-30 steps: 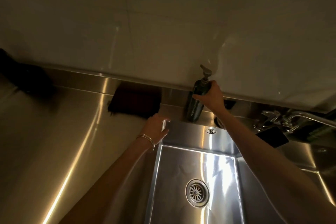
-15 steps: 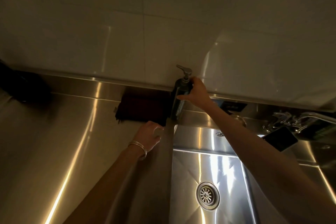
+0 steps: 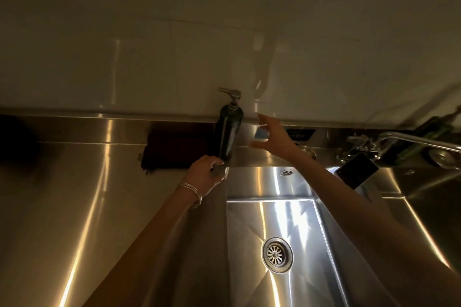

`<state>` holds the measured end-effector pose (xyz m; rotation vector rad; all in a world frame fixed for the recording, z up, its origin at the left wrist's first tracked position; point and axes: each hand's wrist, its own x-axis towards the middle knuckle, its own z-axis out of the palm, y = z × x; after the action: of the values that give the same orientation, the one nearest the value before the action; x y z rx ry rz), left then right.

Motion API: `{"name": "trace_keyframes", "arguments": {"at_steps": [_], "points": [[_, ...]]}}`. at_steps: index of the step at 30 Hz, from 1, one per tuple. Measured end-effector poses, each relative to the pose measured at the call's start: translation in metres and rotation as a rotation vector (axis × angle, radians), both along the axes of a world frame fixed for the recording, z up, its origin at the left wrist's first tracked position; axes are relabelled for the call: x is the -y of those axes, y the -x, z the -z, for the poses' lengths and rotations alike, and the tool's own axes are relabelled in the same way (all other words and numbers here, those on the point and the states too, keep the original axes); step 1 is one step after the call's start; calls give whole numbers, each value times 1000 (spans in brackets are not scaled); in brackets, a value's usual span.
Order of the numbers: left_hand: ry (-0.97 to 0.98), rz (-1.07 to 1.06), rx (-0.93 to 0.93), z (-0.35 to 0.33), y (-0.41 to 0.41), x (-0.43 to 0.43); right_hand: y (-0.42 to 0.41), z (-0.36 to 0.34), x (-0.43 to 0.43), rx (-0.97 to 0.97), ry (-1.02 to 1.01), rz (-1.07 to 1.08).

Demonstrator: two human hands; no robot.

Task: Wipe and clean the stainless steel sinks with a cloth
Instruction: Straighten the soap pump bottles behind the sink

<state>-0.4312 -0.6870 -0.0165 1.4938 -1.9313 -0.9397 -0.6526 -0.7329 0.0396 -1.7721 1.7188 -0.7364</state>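
Note:
The stainless steel sink (image 3: 249, 183) lies in the middle, its round drain (image 3: 277, 254) near the bottom. A dark pump bottle (image 3: 228, 132) stands upright on the ledge at the sink's back left corner. My right hand (image 3: 272, 138) hovers just right of the bottle with fingers spread, touching nothing. My left hand (image 3: 205, 173) sits at the sink's left back corner below the bottle, fingers curled round a small pale thing that I cannot identify. A dark cloth (image 3: 178, 149) lies on the counter against the backsplash, left of the bottle.
A tap (image 3: 409, 139) with its spout reaches across at the right, above a second basin (image 3: 429, 189). A black phone (image 3: 355, 172) leans on the divider between the basins. A steel counter (image 3: 74, 194) stretches left. A tiled wall rises behind.
My right hand let go of the pump bottle and opened, moving a little right of it. The bottle now stands on the ledge. My left hand stayed at the sink corner.

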Motion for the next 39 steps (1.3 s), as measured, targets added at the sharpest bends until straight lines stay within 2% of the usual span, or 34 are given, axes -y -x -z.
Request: {"name": "trace_keyframes", "arguments": {"at_steps": [5,8,14,18,21,27,39], "points": [[5,149,-22,-14,51,-1,86,-4,-77,-6,-30,114],[-30,234,-36,-20,99,-10,138,-7,-125,-72,19,178],[-29,389,-15,-27,203,-49,247,-22,-209,-203,-11,262],[51,432,69,-30,274,-86,327,-33,-260,-248,-27,290],[29,405,37,-36,335,-119,387,-39,-290,-237,-36,306],[-14,450,13,-47,431,-173,473,-55,-320,-198,-19,331],[-10,455,70,-48,476,-147,513,-68,-294,-132,12,369]]}}
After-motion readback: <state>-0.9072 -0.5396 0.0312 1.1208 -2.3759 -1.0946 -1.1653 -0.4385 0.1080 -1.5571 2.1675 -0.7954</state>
